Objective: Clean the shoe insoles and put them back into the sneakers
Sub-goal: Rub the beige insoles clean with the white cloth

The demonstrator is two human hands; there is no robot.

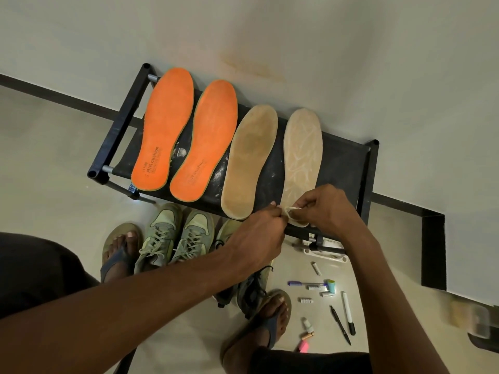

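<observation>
Head view looks down on a low black shoe rack [345,163] against the wall, carrying four insoles side by side: two orange insoles [167,128] [208,141] printed "AIR cushion", a plain tan insole [249,160], and a pale tan insole [302,155] streaked with white. Both hands meet at the heel of the streaked one. The left hand [259,233] and the right hand [321,209] each have their fingers curled, pinching a small whitish scrap [290,210] between them; whether it is a wipe or a peeling layer cannot be told. On the floor below the rack stand green-grey sneakers [172,238], with darker sneakers [251,290] partly hidden under the left forearm. Pens, markers and small batteries [313,287] lie scattered on the floor to the right.
</observation>
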